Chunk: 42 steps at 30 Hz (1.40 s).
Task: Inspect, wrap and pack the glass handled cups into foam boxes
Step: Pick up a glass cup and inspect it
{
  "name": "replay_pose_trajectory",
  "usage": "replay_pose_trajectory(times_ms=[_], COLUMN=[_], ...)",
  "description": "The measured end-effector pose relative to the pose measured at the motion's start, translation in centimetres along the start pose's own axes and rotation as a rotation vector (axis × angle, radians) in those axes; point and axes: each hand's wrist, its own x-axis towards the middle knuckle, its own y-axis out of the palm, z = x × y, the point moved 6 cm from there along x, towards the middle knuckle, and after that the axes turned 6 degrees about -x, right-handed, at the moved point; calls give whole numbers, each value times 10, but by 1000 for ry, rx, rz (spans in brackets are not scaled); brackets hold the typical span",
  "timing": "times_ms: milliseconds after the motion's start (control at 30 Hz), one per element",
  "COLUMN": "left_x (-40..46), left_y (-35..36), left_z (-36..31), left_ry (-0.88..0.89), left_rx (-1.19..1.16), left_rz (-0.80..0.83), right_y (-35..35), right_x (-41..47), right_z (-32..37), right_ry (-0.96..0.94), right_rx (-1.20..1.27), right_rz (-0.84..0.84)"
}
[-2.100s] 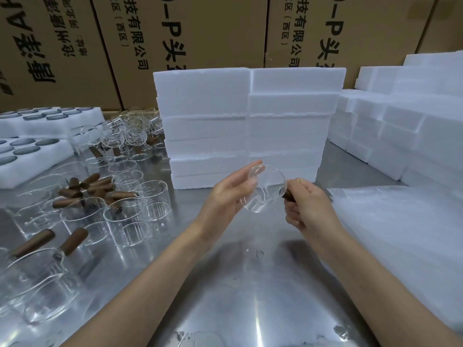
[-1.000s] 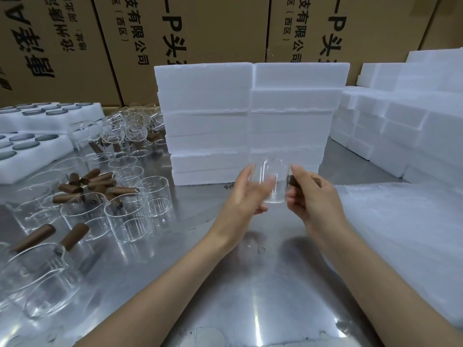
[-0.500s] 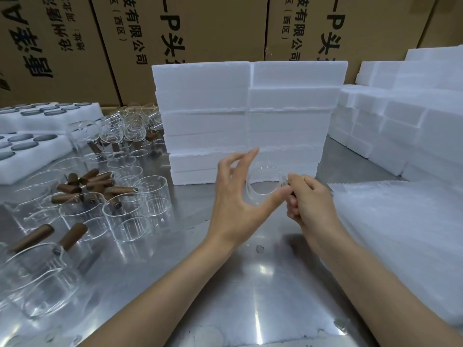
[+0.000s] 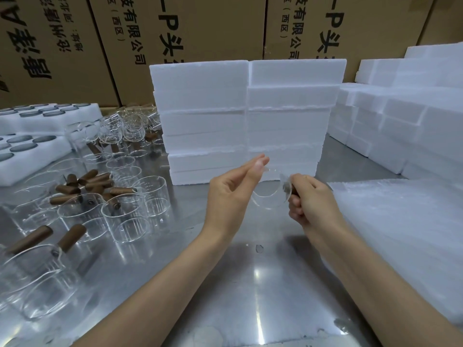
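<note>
Item under inspection: one clear glass cup (image 4: 269,196), held in the air above the steel table (image 4: 250,284), between both hands, in front of the central foam stack.
Right hand (image 4: 313,204): fingers curled tight around the cup's dark handle; the handle is almost wholly hidden inside the fist.
Left hand (image 4: 230,194): fingers extended and pressed together, tips meeting the thumb at the cup's upper rim. Contact looks like a light pinch on the glass edge; the transparent rim makes the exact touch hard to confirm.
Cup attitude: tilted; which way the mouth faces cannot be told.
Foam boxes (image 4: 245,118): two white stacks side by side, standing on the table behind the hands.
Further foam (image 4: 400,126): white blocks piled along the right rear.
Wrapping sheets (image 4: 400,234): pale translucent pile at right, just beside the right forearm.
Unpacked stock (image 4: 107,196): many glass cups with brown wooden handles crowded on the table at left.
Foam trays (image 4: 30,146): far left, with round recesses.
Backdrop: printed cardboard cartons (image 4: 200,33).
</note>
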Motion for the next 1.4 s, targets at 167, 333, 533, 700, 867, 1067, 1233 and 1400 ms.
replay_pose_trajectory(times_ms=[167,333,533,700,867,1067,1233,1400], left_x=[-2,-4,-4,-6,-6,-1,0,4], left_y=[5,6,5,6,1,1,-1,-7], left_z=[-4,1,0,2,7,11,32,30], left_ry=[14,24,150,183,91,-39,-439,-335], left_rx=[25,140,298,341,235,64,-21,6], left_rz=[157,270,224,106,-70,-83,106,81], right_y=[-5,-4,1,5,10,8,9,13], right_x=[6,4,2,-2,-9,-10,-14,-16], right_z=[-6,-9,-12,-7,3,14,31,35], right_ry=[141,241,257,92,-113,-259,-482,-509], right_rx=[58,95,114,57,-107,-117,-179,-182], right_rz=[74,114,121,42,-18,-53,-21,47])
